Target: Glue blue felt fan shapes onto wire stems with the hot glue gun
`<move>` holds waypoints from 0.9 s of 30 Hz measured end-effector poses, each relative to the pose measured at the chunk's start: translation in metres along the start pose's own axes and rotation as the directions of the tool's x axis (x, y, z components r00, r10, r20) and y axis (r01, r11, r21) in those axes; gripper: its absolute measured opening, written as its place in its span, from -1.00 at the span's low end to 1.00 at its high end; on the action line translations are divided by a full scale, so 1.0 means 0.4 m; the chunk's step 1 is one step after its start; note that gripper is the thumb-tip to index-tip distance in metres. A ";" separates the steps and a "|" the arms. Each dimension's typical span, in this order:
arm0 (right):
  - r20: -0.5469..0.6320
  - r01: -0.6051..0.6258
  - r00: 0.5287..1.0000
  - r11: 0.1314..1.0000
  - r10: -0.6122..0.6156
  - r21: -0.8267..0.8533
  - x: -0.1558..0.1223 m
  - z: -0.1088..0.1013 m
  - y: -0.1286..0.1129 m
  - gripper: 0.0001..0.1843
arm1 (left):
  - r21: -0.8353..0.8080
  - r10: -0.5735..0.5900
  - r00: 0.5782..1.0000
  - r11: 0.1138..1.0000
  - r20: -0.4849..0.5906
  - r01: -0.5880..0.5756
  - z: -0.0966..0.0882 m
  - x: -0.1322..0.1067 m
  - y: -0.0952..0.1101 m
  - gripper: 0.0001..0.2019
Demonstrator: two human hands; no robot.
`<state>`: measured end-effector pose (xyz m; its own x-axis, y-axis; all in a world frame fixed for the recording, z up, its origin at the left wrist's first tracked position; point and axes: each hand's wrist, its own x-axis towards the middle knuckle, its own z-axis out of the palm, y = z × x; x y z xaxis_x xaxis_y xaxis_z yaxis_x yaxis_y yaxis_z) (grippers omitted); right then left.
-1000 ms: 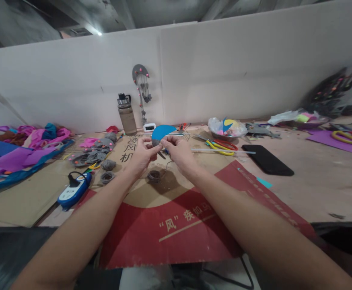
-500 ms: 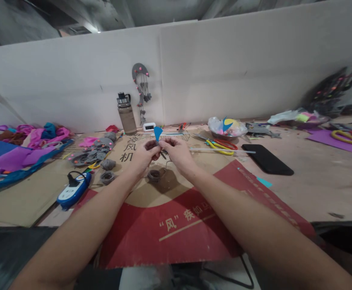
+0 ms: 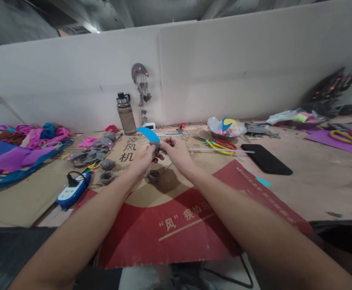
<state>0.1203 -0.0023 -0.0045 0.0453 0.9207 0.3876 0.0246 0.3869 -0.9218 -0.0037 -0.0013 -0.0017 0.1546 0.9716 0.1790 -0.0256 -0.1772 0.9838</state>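
Both hands meet above the counter (image 3: 314,181): the left hand (image 3: 142,158) and right hand (image 3: 176,152) pinch a small grey piece (image 3: 156,148) bearing a blue felt (image 3: 148,134). A loosened pinch would likely drop it onto the cardboard (image 3: 176,225).

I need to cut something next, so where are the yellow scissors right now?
The yellow scissors lie on the table right of the right hand, below the bowl and left of the black phone.

Dim overhead light, soft shadows, wide-angle warp at edges
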 end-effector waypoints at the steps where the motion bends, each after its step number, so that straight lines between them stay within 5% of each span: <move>1: -0.019 -0.013 1.000 1.000 0.013 0.001 0.000 -0.001 -0.003 -0.87 | -0.019 0.007 1.000 1.000 0.007 -0.007 0.001 0.000 0.002 -0.87; 10: -0.016 -0.137 0.990 0.989 0.138 0.064 0.002 -0.014 -0.014 -0.85 | -0.111 0.003 0.998 0.994 0.057 0.004 0.019 -0.019 0.028 -0.88; 15: -0.026 -0.036 0.999 0.998 0.035 -0.055 -0.001 -0.022 -0.015 -0.85 | -0.037 0.041 0.999 0.998 -0.001 -0.041 0.011 -0.011 0.019 -0.87; 22: -0.051 0.105 0.991 0.960 -0.122 -0.260 -0.006 -0.034 -0.008 -0.75 | 0.362 0.189 0.979 0.920 -0.075 -0.150 -0.033 -0.012 0.042 -0.85; 27: -0.046 0.136 0.986 0.935 -0.160 -0.326 -0.011 -0.038 -0.014 -0.75 | 0.202 0.059 0.997 0.978 -0.056 -0.047 -0.033 -0.015 0.058 -0.83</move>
<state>0.1351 -0.0093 -0.0011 0.0863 0.8438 0.5297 0.3549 0.4708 -0.8077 -0.0181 -0.0092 0.0201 0.0969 0.9667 0.2370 0.1668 -0.2505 0.9536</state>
